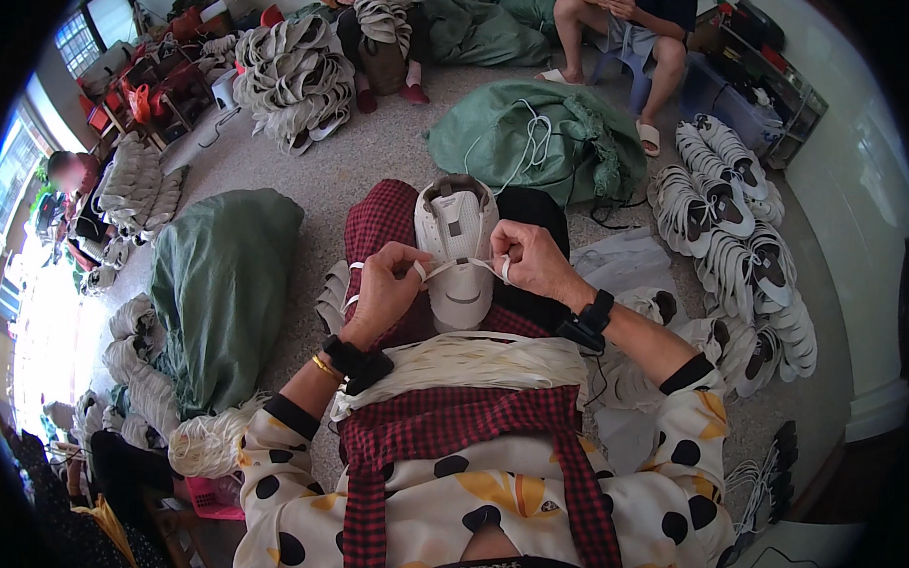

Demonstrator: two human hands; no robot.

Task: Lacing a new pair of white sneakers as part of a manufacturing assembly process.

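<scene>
A white shoe upper (460,296) lies across my lap, its collar pointing away from me and its rounded toe toward me. One white shoelace (467,261) crosses it near the toe end, with a side running out to each hand. On the left, my left hand (386,288) pinches one side of the lace between thumb and fingers. My right hand (541,263) is closed on the other side, at the upper's right edge. A thick bundle of off-white laces (462,369) rests on my red-and-black checked apron (449,429), just below the toe.
Green sacks (224,296) stand at my left and another sack (535,142) lies ahead. Stacked shoe uppers (741,254) fill the right side, with a bigger pile (296,83) at the back left. Two people sit at the far side; another person is at the far left.
</scene>
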